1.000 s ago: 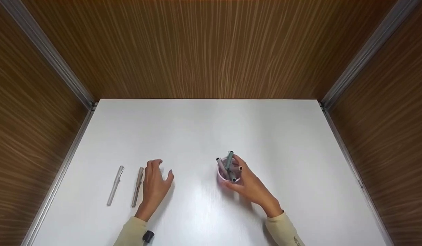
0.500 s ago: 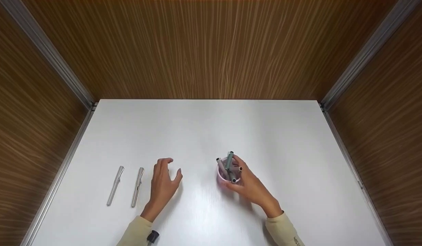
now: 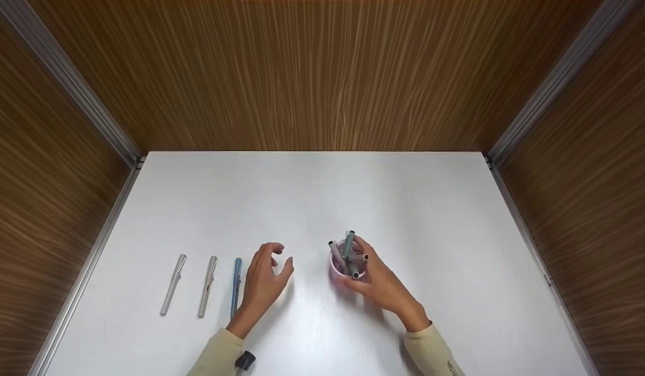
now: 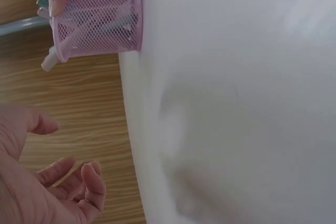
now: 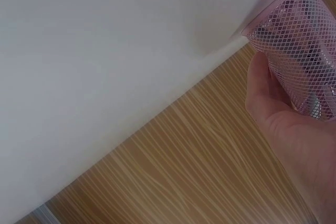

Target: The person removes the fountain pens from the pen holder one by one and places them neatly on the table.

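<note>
A pink mesh pen cup (image 4: 102, 23) stands upright on the white table, and my right hand (image 3: 383, 286) grips it, with thumb and fingers around its side near the rim. Several pens poke out of the cup, among them a green pen (image 3: 349, 244). My left hand (image 3: 264, 284) hovers left of the cup with fingers loosely bent and nothing in them. Just beside it lies a blue pen (image 3: 236, 282), its lower end hidden by the wrist. Farther left rest a silver-grey pen (image 3: 207, 287) and a whitish pen (image 3: 172, 287), roughly side by side.
Brown wood-grain panels (image 3: 322, 78) rise behind the white tabletop (image 3: 312, 193) and on both sides. Metal rails (image 3: 87, 99) run along their corners and down the table's side edges.
The left hand has shifted right, away from the row of pens, and the blue pen has come into view beside it. The right hand keeps its grip on the pen cup.
</note>
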### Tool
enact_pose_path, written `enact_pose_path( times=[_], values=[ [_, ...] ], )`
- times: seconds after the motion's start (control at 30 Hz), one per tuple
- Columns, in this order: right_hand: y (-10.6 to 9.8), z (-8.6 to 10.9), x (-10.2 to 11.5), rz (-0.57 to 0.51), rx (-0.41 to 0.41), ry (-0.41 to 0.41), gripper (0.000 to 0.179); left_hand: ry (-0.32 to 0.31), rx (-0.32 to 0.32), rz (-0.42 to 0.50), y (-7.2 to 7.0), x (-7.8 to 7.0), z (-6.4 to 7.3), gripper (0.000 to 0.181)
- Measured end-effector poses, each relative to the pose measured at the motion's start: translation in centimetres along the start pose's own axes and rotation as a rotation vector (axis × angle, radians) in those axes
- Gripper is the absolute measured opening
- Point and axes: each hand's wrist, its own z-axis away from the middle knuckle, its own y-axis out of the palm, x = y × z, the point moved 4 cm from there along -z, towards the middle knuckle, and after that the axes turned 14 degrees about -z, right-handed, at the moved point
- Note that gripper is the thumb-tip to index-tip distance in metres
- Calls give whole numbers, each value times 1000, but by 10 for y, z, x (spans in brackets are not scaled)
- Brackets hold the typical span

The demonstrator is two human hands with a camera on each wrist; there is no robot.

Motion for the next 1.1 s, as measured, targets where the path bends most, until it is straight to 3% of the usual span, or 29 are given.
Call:
enact_pose_path(
  times=[0.27, 0.4, 0.8, 1.1],
  values=[
    [-9, 4, 1, 25, -10, 2, 105, -1, 43, 127, 19, -23, -4, 21],
    [-11, 5, 1, 29, -10, 0, 104, 7, 62, 145, 24, -31, -5, 17],
    [2, 1, 0, -24, -5, -6, 105, -38, 105, 211, 23, -36, -10, 20],
    [0, 0, 1, -9, -6, -11, 105, -47, 111, 265, 35, -45, -14, 28]
  ],
)
